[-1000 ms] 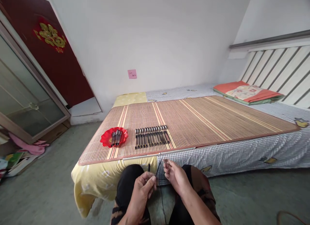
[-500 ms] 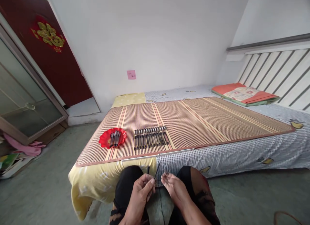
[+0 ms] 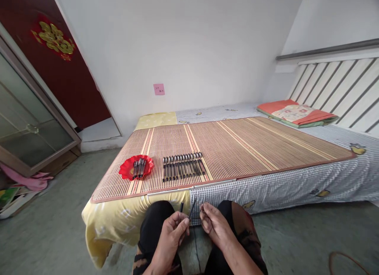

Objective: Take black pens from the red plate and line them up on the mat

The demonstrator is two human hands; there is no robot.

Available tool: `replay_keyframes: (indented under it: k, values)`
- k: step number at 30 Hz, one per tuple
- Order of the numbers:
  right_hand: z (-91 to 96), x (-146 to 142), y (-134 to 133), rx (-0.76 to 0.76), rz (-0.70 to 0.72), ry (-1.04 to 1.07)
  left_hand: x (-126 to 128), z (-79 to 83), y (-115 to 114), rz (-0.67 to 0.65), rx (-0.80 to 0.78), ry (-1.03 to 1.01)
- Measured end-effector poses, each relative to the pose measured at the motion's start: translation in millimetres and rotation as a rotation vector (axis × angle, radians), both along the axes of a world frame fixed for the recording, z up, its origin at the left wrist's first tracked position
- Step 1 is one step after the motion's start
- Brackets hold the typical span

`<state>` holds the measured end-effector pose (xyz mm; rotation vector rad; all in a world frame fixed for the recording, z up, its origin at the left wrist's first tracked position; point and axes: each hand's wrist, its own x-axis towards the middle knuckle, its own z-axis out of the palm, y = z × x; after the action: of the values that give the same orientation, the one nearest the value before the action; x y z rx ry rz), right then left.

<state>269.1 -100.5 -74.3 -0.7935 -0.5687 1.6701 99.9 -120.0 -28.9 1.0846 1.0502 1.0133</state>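
Observation:
My left hand (image 3: 174,232) is closed over the gap between my knees. It pinches a thin dark stick like a pen refill (image 3: 192,210), tilted up to the right. A short black piece, like part of a pen (image 3: 181,207), stands up from behind its fingers. Just to the right, apart from it, my right hand (image 3: 213,223) has its fingers curled in against the thumb; whatever they hold, if anything, is hidden. Ahead on the mat lies a row of several black-capped pens (image 3: 182,167). Left of the row, several more pens (image 3: 139,168) rest in a red scalloped dish (image 3: 126,169).
A striped bamboo mat (image 3: 237,148) covers much of the bed, over yellow and checked cloth (image 3: 314,184). Folded orange bedding (image 3: 296,113) lies at the far right beside a white slatted rail (image 3: 334,87). A pink note (image 3: 159,89) is stuck to the wall.
My right hand has turned and curled its fingers in, where they were more stretched out. The left hand keeps its hold almost unmoved. The view has shifted slightly.

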Motion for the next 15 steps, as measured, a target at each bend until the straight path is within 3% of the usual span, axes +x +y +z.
replay_keyframes:
  k: [4,10,15]
  values:
    - [4.7,-2,-1,-0.026,-0.01,0.052,-1,-1.1,1,-0.016,0.0,0.006]
    - [15.8,3,0,0.059,-0.002,-0.088,-1,-0.3,1,-0.023,0.016,0.023]
    - [39.5,21,3,0.155,-0.039,-0.239,0,1.2,0,-0.033,0.012,0.027]
